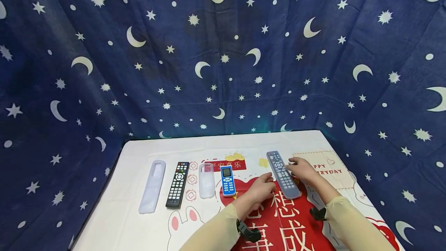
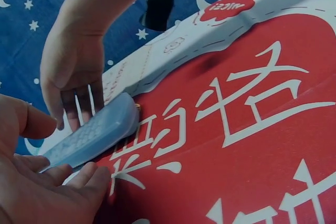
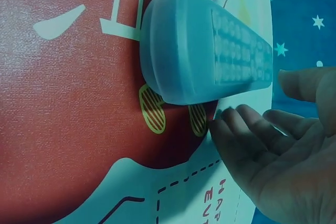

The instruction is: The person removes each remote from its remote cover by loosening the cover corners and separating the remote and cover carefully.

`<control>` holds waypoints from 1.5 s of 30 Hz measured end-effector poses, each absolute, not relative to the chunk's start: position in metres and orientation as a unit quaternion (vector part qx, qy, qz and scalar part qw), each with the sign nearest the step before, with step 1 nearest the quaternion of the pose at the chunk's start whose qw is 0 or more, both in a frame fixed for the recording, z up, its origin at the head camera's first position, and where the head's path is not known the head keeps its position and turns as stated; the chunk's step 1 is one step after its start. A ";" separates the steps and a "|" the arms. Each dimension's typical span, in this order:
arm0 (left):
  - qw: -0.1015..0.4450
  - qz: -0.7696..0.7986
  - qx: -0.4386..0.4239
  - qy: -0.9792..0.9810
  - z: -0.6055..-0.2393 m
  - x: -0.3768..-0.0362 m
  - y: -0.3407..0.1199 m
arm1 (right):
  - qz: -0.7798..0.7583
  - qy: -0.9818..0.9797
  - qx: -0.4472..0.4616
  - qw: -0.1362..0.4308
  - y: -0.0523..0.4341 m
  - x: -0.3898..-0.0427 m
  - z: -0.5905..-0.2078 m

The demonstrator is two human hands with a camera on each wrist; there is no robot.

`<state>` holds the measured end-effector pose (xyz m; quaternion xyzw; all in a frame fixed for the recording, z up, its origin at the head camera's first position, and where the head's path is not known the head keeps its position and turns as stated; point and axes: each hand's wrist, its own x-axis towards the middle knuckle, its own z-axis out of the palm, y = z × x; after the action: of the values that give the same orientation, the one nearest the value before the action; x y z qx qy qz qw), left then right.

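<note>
A grey remote control in a translucent cover lies at an angle on the right part of the table, between the two hands. On its left side is my left hand, palm turned toward it with fingers loosely extended. My right hand is at the remote's right edge, thumb and fingers spread apart. From the right wrist view, a small gap shows between the right fingertips and the covered remote. Whether the left fingertips touch the remote is hard to tell.
Left of the hands lie a blue-and-white remote, a short translucent cover, a black remote and a long translucent cover. The printed tablecloth ends at a dark blue star-and-moon curtain.
</note>
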<state>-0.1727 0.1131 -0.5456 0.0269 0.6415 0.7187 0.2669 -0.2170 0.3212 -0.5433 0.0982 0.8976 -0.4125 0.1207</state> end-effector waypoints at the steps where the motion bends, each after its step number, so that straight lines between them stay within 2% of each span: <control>1: 0.267 0.720 0.024 0.640 -0.547 -0.172 0.115 | -0.416 0.896 0.097 0.122 0.322 -0.217 -0.544; 17: 0.292 0.748 0.017 0.596 -0.563 -0.174 0.133 | -0.471 0.863 0.106 0.151 0.319 -0.215 -0.551; 25: 0.295 0.751 -0.018 0.591 -0.565 -0.179 0.130 | -0.506 0.837 0.118 0.172 0.315 -0.214 -0.551; 30: 0.258 0.764 -0.024 0.591 -0.561 -0.183 0.121 | -0.554 0.807 0.099 0.180 0.312 -0.214 -0.546; 39: 0.175 0.736 0.001 0.654 -0.547 -0.201 0.104 | -0.633 0.763 0.027 0.124 0.296 -0.205 -0.530; 45: 0.137 0.725 0.016 0.674 -0.540 -0.208 0.090 | -0.642 0.760 -0.002 0.100 0.286 -0.209 -0.531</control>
<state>-0.2083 0.0904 -0.5402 0.0163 0.6742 0.7255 0.1375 -0.2088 0.2860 -0.5314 -0.0015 0.7601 -0.6421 0.0995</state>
